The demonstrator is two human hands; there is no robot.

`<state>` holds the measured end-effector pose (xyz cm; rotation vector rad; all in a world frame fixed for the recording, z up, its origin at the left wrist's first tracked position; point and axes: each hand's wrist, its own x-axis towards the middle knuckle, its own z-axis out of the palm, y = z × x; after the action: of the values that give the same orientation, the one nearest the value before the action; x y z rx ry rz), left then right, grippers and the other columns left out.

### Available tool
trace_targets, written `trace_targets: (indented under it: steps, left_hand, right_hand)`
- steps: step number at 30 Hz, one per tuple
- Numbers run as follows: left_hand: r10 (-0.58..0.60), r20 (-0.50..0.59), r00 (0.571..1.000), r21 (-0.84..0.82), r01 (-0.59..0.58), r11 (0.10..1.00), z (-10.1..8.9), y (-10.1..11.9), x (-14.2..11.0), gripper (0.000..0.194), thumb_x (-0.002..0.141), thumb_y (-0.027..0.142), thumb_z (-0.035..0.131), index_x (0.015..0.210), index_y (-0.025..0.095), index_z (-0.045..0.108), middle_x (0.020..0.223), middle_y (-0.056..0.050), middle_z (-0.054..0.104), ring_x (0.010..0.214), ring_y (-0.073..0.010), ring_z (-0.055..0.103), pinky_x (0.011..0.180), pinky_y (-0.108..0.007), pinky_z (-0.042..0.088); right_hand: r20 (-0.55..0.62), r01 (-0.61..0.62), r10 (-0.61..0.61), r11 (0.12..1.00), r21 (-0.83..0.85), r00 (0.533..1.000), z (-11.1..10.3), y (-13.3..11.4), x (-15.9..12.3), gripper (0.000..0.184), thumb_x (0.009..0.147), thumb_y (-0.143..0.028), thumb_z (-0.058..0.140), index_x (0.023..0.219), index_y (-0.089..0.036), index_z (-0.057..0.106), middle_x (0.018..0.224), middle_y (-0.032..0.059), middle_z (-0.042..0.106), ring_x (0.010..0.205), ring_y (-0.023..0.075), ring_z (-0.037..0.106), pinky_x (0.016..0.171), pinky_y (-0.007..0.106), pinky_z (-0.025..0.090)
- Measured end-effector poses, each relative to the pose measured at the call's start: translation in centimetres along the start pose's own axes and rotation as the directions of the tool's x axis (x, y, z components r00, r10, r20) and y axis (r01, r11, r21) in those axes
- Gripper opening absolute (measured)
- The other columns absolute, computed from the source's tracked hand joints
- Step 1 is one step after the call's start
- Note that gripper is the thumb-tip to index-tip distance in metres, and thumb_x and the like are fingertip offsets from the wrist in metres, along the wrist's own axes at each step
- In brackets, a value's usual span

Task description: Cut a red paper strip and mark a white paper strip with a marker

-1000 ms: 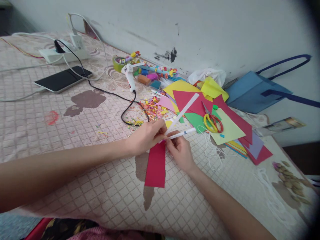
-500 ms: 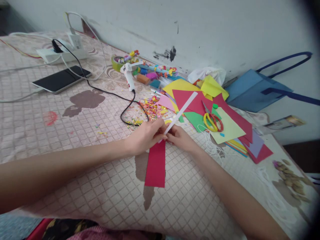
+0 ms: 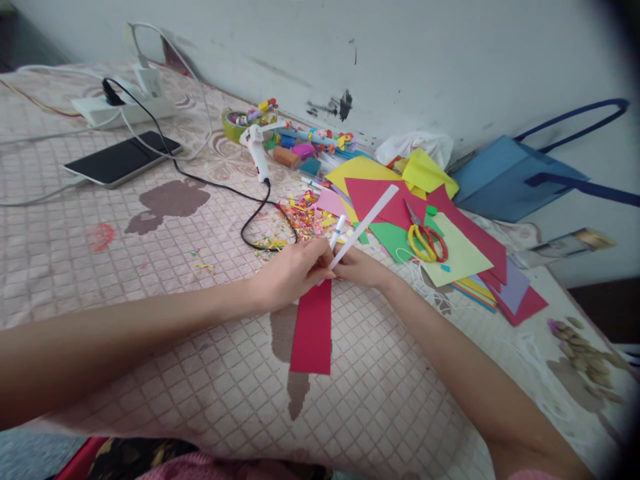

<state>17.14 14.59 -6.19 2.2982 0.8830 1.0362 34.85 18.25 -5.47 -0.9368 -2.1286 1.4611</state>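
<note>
A red paper strip [image 3: 313,327] lies on the quilted cover in front of me. My left hand [image 3: 293,272] pinches the near end of a long white strip [image 3: 367,223] at the top of the red paper. My right hand [image 3: 361,265] is closed right beside it, holding a white pen [image 3: 337,231] that sticks up and away from me. The two hands touch at the fingertips above the red strip's far end.
Coloured paper sheets [image 3: 425,220] with yellow and red scissors [image 3: 425,241] lie to the right. A glue gun [image 3: 257,152] with a black cord, paper scraps [image 3: 300,220], a phone [image 3: 123,159], a power strip [image 3: 123,107] and a blue bag [image 3: 515,177] lie further back.
My right hand turned the pen from lying sideways to pointing up and away, and moved closer to my left hand. The left hand and red strip stayed put.
</note>
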Motion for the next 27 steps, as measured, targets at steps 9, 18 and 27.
trace_targets:
  steps: [9, 18, 27]
  left_hand:
    - [-0.002, 0.009, 1.0, 0.019, 0.001, 1.0, -0.4, 0.2, 0.2, 0.018, 0.08, 0.009, 0.062, 0.08, 0.017, 0.046, 0.068, 0.004, 0.057, 0.059, -0.0083, 0.054, 0.054, -0.019, 0.038]
    - [-0.023, -0.013, 1.0, 0.005, 0.023, 1.0, -0.3, 0.2, 0.2, 0.019, 0.079, 0.01, 0.062, 0.078, 0.017, 0.045, 0.067, 0.005, 0.056, 0.058, -0.0075, 0.053, 0.054, -0.018, 0.038]
    - [-0.13, -0.119, 0.984, -0.134, 0.114, 0.984, -1.6, 0.4, -0.1, 0.017, 0.079, 0.014, 0.064, 0.076, 0.017, 0.048, 0.065, 0.005, 0.054, 0.056, -0.0074, 0.05, 0.052, -0.019, 0.039]
  right_hand:
    - [-0.071, 0.067, -0.065, 0.998, 0.022, 0.995, 0.4, 1.3, -0.4, 0.005, 0.073, -0.023, 0.059, 0.075, -0.019, 0.058, 0.075, -0.0019, 0.061, 0.072, 0.014, 0.057, 0.07, 0.029, 0.05]
    - [-0.283, -0.003, 0.057, 0.982, 0.188, 0.957, 1.2, 1.7, -1.6, 0.013, 0.078, -0.031, 0.059, 0.08, -0.019, 0.053, 0.059, -0.0063, 0.051, 0.045, 0.0064, 0.042, 0.039, 0.017, 0.033]
    - [-0.762, 0.143, 0.159, 0.939, 0.314, 0.628, 5.0, 0.0, -5.7, 0.009, 0.084, -0.028, 0.056, 0.083, -0.022, 0.05, 0.061, -0.0053, 0.05, 0.048, 0.0071, 0.046, 0.038, 0.016, 0.033]
